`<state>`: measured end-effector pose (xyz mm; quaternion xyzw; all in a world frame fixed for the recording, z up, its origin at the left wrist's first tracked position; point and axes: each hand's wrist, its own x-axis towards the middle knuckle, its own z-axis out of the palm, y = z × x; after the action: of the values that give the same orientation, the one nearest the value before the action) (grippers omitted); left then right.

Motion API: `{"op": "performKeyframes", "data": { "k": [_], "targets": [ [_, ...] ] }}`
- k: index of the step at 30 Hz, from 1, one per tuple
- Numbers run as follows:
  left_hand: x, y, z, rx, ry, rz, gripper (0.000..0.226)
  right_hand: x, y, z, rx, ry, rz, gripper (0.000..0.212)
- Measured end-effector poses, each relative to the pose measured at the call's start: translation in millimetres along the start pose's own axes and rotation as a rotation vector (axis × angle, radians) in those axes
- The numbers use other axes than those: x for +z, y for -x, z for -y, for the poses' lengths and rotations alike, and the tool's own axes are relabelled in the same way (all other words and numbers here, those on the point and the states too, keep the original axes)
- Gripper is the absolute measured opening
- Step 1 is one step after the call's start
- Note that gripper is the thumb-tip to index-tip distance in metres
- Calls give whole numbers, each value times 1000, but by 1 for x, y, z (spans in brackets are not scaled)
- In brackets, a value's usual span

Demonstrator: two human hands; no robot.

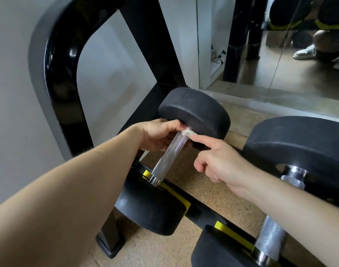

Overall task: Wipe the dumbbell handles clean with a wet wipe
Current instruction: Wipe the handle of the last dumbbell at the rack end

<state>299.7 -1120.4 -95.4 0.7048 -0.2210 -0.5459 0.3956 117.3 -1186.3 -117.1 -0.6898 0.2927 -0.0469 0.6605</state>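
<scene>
Wipe (188, 132) at handle (168, 157) far end: L grip (159, 133) pinches it, R grip (220, 162) straight index presses it.

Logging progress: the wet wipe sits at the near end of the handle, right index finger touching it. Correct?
No. The head view shows the wet wipe at the far end of the handle, against the rear weight head; the right index finger does touch it.

Soft even indoor light, faint shadows. Glints on glossy rack frame (54, 74). Wide-angle bending at edges; foreground slightly soft.
</scene>
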Motion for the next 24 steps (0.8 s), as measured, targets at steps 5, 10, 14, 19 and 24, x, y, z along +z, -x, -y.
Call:
{"op": "performKeyframes", "data": {
  "k": [5, 10, 14, 19, 24],
  "targets": [
    [33, -1, -6, 108, -623, -557, 28, 5, -9, -9, -52, 33, -62, 75],
    [63, 14, -3, 234, -1303, -866, 32, 7, -5, -14, -40, 115, -70, 63],
    [46, 35, -2, 220, -1458, -739, 39, 14, -10, -11, -235, 247, -219, 23],
    [32, 64, 4, 200, -1768, -514, 14, 34, -20, 3, -376, 408, -205, 24],
    [11, 73, 1, 394, -1348, -765, 22, 41, -34, 12, -352, 578, -305, 41]
  ]
}}
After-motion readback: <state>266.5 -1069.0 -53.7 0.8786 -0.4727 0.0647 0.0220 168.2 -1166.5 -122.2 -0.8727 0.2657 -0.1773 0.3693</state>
